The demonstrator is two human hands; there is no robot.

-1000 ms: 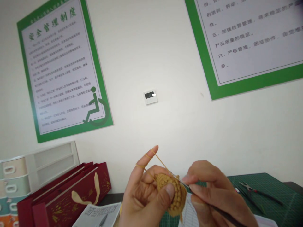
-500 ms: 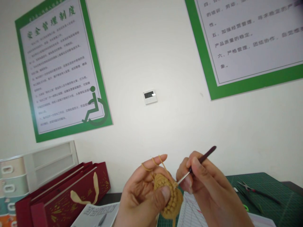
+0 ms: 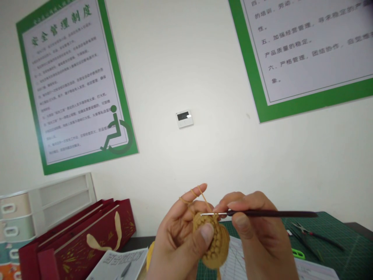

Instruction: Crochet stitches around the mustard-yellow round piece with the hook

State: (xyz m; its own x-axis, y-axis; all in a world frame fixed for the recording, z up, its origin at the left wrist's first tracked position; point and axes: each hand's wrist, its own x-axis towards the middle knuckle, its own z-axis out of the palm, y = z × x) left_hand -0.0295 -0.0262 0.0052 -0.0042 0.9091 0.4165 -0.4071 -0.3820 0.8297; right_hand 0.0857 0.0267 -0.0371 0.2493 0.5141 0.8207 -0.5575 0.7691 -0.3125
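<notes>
The left hand pinches a small round piece of mustard-yellow crochet work with bobbled rows between thumb and curled fingers, held up in front of the chest above the table edge. Its forefinger is raised, with a thin strand of mustard-yellow yarn looped over it and running down to the piece. The right hand grips a slim dark-handled crochet hook with a silver metal tip, thumb and forefinger pressed on the shaft; the hook lies level, its tip at the top edge of the piece.

Judging by its size, several rounds of bobble stitches are worked and the piece is a shallow disc; how much remains cannot be told from here.

Below lie a green cutting mat with dark pliers, and a printed paper sheet. Further left stand dark red gift bags with gold print and a pale plastic drawer unit. On the white wall hang two green-framed notices and a small white wall controller.
</notes>
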